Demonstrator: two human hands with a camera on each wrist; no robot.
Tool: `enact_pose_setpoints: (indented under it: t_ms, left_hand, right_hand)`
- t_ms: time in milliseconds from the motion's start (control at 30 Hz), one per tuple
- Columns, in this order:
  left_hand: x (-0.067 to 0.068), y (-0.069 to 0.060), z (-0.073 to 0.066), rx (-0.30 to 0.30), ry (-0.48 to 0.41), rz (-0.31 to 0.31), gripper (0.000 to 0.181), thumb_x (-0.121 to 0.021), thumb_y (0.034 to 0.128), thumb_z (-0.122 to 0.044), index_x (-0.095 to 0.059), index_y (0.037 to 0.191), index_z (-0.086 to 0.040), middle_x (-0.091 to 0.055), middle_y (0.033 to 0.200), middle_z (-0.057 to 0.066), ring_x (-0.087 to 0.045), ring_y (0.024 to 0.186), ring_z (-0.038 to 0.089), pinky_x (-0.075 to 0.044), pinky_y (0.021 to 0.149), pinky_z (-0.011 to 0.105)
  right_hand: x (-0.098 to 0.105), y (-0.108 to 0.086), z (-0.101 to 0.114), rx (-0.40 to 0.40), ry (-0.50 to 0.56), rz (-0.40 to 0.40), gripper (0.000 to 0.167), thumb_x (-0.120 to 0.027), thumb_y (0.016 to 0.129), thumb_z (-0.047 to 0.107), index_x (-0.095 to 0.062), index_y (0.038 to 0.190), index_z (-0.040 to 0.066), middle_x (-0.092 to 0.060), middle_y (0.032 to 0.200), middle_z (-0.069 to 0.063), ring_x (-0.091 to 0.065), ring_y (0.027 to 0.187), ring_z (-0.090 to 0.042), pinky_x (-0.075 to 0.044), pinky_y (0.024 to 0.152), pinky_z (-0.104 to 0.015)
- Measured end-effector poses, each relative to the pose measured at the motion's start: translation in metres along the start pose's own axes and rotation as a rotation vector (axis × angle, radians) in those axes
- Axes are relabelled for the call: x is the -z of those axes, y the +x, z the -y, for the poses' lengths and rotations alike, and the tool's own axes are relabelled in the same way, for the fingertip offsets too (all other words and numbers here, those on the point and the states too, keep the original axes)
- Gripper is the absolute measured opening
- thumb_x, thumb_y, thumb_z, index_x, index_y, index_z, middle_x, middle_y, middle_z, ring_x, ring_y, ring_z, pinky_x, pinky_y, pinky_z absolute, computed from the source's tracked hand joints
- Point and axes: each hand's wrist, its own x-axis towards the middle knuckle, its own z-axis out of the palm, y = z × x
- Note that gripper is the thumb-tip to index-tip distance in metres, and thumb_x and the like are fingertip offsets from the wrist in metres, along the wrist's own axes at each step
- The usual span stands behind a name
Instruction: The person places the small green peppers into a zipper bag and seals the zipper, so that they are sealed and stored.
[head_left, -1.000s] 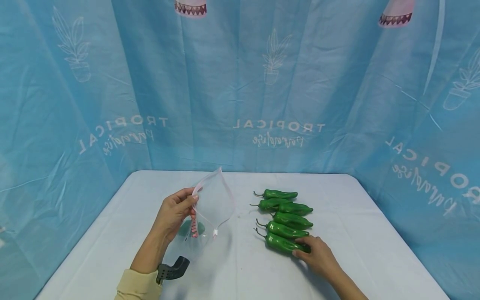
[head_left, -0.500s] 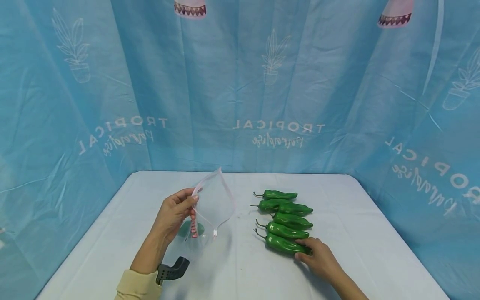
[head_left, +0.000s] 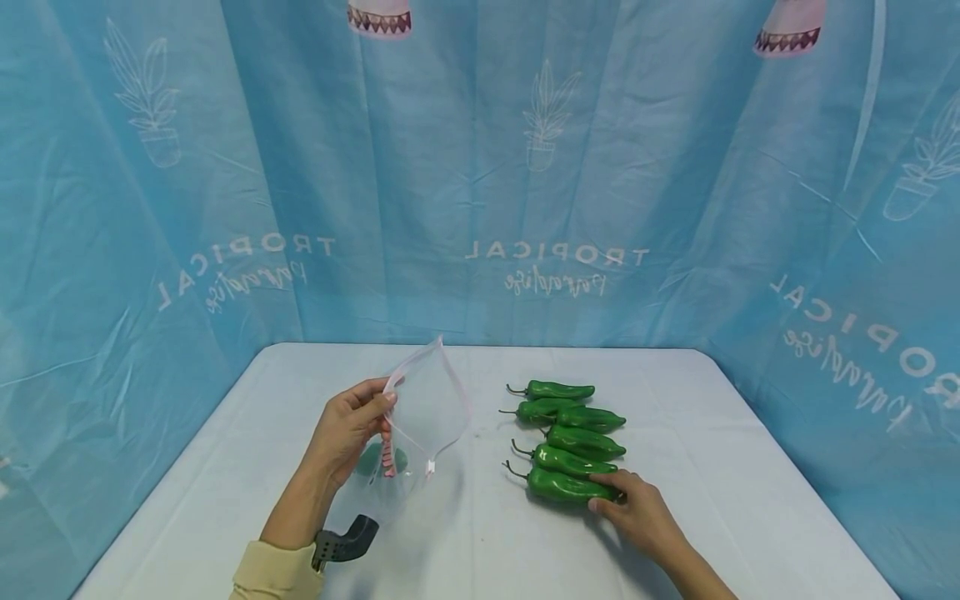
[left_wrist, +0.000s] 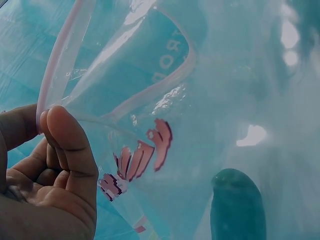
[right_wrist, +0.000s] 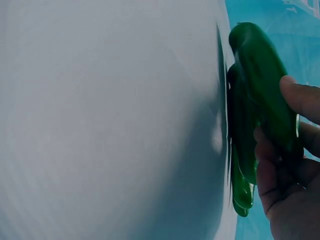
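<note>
Peppers (head_left: 573,440) below mirrored "TROPICAL" lettering (head_left: 557,253)

The left grip (head_left: 347,429) pinches a clear bag (head_left: 433,408); the right grip (head_left: 637,511) holds the nearest green pepper (head_left: 561,485).

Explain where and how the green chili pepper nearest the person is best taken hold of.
Probably by the stemless right end of the nearest green chili pepper, coming from the right: it lies crosswise, its thin stem points left, and the next pepper crowds its far side.
</note>
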Motion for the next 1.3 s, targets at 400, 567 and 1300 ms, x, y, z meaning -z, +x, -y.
enact_pose_setpoints:
  t_ms: [400,567,1300]
  left_hand:
    - [0.001,0.0,0.0,-0.001,-0.019,0.006,0.045,-0.063,0.0906,-0.023,-0.052,0.124,0.005,-0.059,0.082,-0.004,-0.054,0.062,0.007,-0.053,0.07,0.021]
    - [0.0,0.0,0.0,-0.003,-0.011,0.007,0.047,-0.063,0.0905,-0.025,-0.052,0.125,0.005,-0.059,0.083,-0.003,-0.054,0.062,0.007,-0.052,0.076,0.024]
    - [-0.001,0.002,0.001,-0.003,-0.011,0.027,0.046,-0.063,0.0904,-0.024,-0.052,0.124,0.005,-0.061,0.088,-0.001,-0.054,0.062,0.007,-0.052,0.077,0.025]
  right_hand:
    - [0.011,0.002,0.012,0.022,0.042,-0.025,0.036,-0.076,0.076,0.023,-0.069,0.11,0.018,-0.067,0.101,0.002,-0.056,0.084,-0.008,-0.046,0.07,-0.021]
    - [0.017,0.004,0.019,0.007,0.071,-0.003,0.037,-0.075,0.078,0.023,-0.067,0.114,0.016,-0.066,0.102,0.001,-0.055,0.085,-0.009,-0.046,0.068,-0.021]
    - [0.041,0.011,0.056,0.132,0.153,-0.065,0.042,-0.072,0.082,0.028,-0.063,0.121,0.014,-0.065,0.105,0.0,-0.054,0.087,-0.013,-0.046,0.067,-0.023]
